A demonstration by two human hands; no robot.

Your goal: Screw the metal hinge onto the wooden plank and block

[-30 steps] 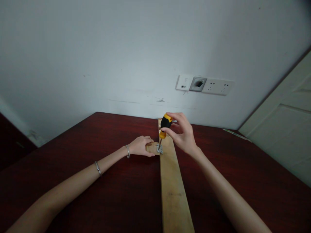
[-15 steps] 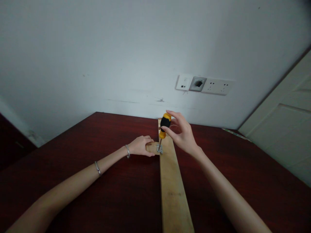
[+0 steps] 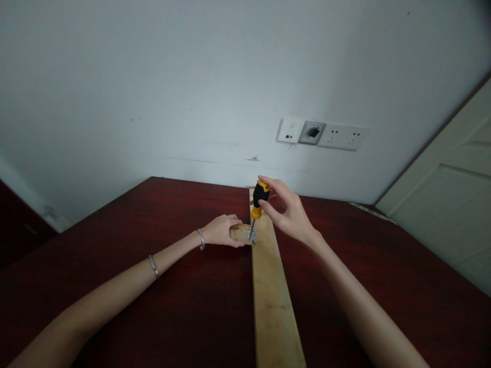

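Facing a pale wall (image 3: 153, 76) and its socket strip (image 3: 322, 134), with a light panelled door (image 3: 452, 204) at the right edge, you work at a dark red table (image 3: 134, 225) that fills the lower half of the view. On it a long plank (image 3: 274, 296) runs straight away from you toward the wall. A short wood block (image 3: 241, 232) butts against the plank's left edge at its far end. Your left hand (image 3: 221, 231), with two thin bracelets (image 3: 201, 238) on that arm, is curled firmly over the block and presses it against the plank. Your right hand (image 3: 291, 217) pinches the black-and-yellow screwdriver (image 3: 261, 197) by the handle between thumb and fingertips, with the other fingers fanned loosely behind it. The tool stands nearly upright, leaning slightly, with its tip down on the small metal bracket (image 3: 252, 236) that bridges the block and the plank. By the look of it, the fastening is mid-course. The two pieces are aligned, the bracket sits on the joint and the driver is engaged. Because the block is held by hand, the joint appears not yet secure. The bracket is too small in the picture to tell how many screws are in, or how deep any of them sits. No box, tray or tin shows anywhere, and no loose screws can be made out on the wood.
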